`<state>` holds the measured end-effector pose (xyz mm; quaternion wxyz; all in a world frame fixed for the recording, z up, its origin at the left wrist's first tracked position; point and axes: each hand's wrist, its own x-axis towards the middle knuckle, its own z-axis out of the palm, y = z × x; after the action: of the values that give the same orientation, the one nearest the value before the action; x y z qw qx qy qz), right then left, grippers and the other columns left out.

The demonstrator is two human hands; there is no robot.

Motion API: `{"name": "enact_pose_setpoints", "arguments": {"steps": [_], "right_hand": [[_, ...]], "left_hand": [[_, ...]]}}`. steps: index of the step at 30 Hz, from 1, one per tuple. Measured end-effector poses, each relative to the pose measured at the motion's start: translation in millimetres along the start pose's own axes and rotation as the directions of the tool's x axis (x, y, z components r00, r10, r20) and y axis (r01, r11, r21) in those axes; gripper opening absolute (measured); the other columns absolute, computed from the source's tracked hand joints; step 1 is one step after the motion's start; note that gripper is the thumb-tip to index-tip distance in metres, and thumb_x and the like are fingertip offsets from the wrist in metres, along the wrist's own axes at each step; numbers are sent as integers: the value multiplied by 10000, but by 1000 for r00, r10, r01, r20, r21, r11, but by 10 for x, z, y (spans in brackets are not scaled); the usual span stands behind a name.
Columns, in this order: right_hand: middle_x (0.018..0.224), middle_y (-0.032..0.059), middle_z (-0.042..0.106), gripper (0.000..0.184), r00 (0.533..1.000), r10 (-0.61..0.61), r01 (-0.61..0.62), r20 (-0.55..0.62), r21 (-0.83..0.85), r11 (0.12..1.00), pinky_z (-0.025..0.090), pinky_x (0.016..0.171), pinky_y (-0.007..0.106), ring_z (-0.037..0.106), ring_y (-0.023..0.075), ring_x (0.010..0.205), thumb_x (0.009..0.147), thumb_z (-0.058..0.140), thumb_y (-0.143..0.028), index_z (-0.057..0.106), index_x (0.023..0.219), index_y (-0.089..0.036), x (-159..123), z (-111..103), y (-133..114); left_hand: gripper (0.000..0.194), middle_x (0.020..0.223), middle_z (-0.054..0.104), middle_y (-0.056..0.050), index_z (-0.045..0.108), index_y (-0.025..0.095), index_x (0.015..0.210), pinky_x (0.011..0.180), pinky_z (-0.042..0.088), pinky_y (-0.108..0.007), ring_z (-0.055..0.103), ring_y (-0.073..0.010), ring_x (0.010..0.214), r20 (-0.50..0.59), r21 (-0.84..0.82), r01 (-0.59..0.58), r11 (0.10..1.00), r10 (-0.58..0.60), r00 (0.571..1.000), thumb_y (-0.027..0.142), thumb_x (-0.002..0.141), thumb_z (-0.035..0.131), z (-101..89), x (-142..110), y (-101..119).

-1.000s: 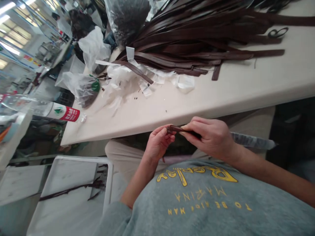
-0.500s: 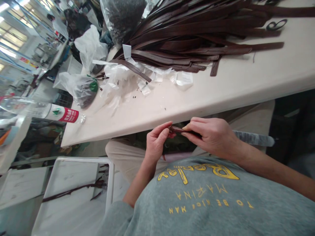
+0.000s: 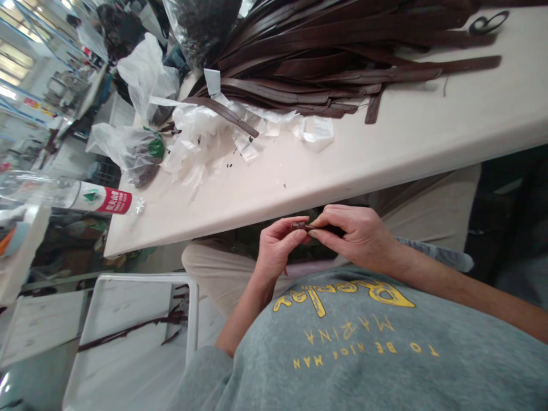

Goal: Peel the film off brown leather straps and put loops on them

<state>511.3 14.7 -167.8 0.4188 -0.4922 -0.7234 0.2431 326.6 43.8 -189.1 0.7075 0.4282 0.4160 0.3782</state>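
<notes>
Over my lap, just off the table's front edge, my left hand pinches a small dark brown looped piece between thumb and fingers. My right hand is closed on a narrow dark brown strap, whose end meets the looped piece at my left fingertips. Whether the strap passes through the loop is too small to tell. Most of the strap is hidden inside my right hand. On the table beyond lies a large pile of dark brown straps, with one strap lying apart over crumpled plastic.
Black-handled scissors lie at the back right of the table. Plastic bags and crumpled clear plastic cover its left part. A plastic bottle lies at the left. A white-rimmed bin holding dark strips stands below.
My right hand has moved left, so that both hands' fingertips now almost meet. Less of the strap shows between them. The view has shifted slightly.
</notes>
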Motion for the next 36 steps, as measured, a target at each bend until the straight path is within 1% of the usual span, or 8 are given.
{"name": "enact_pose_setpoints", "arguments": {"steps": [4,7,13,19,24,27,31,36], "right_hand": [[734,5,680,128,1000,17,-17,15,31,999,438,597,245,616,133,654,907,616,-222,672,801,-179,2,41,24],[810,22,716,116,996,36,-38,84,16,999,468,657,259,655,154,724,919,624,-266,686,889,-173,-21,32,45],[840,61,706,223,963,71,-25,259,-175,984,444,624,294,660,195,720,963,552,-332,671,947,-143,-98,-23,58],[737,36,672,276,962,34,9,270,-157,987,403,586,270,616,163,640,992,489,-330,650,841,-165,-116,-8,70],[711,41,665,326,958,6,45,286,-171,984,383,584,274,607,165,632,1008,447,-321,651,811,-161,-88,34,41],[755,50,693,295,944,68,-15,323,-164,986,401,606,283,638,180,678,995,475,-331,664,849,-157,-78,31,23],[896,52,740,231,910,179,-118,374,-181,976,438,645,292,682,207,773,943,567,-375,664,1007,-176,-135,-31,42],[810,45,730,241,910,178,-91,374,-238,967,397,582,285,656,194,684,963,522,-381,665,945,-187,-250,-64,87]], "left_hand": [[314,775,749,-16,797,208,916,689,528,-231,639,-111,651,-25,38,-1,999,2,1000,390,667,855,4,21,-38],[264,813,759,-25,800,211,860,718,521,-242,661,-138,718,-51,125,-64,990,71,996,385,669,851,-40,22,-27],[184,813,757,-23,803,225,831,654,482,-216,633,-119,690,-57,224,-160,961,176,983,361,710,829,-155,3,1],[188,770,739,-12,801,228,837,608,465,-206,599,-103,640,-63,199,-135,971,150,987,364,710,830,-153,-41,-5],[222,825,755,-30,801,214,849,708,516,-240,657,-142,742,-4,167,-64,984,65,998,343,675,853,-36,-67,-15],[206,826,760,-34,796,207,815,736,531,-257,671,-155,766,-15,144,-72,987,75,997,342,672,853,-5,-66,-15],[201,836,763,-45,787,193,788,684,517,-250,658,-146,727,-90,178,-88,980,105,990,354,683,843,-94,-55,-13],[226,834,759,-52,785,189,778,655,501,-244,643,-142,711,-124,187,-95,978,119,985,382,677,845,-182,-66,-19]]}}
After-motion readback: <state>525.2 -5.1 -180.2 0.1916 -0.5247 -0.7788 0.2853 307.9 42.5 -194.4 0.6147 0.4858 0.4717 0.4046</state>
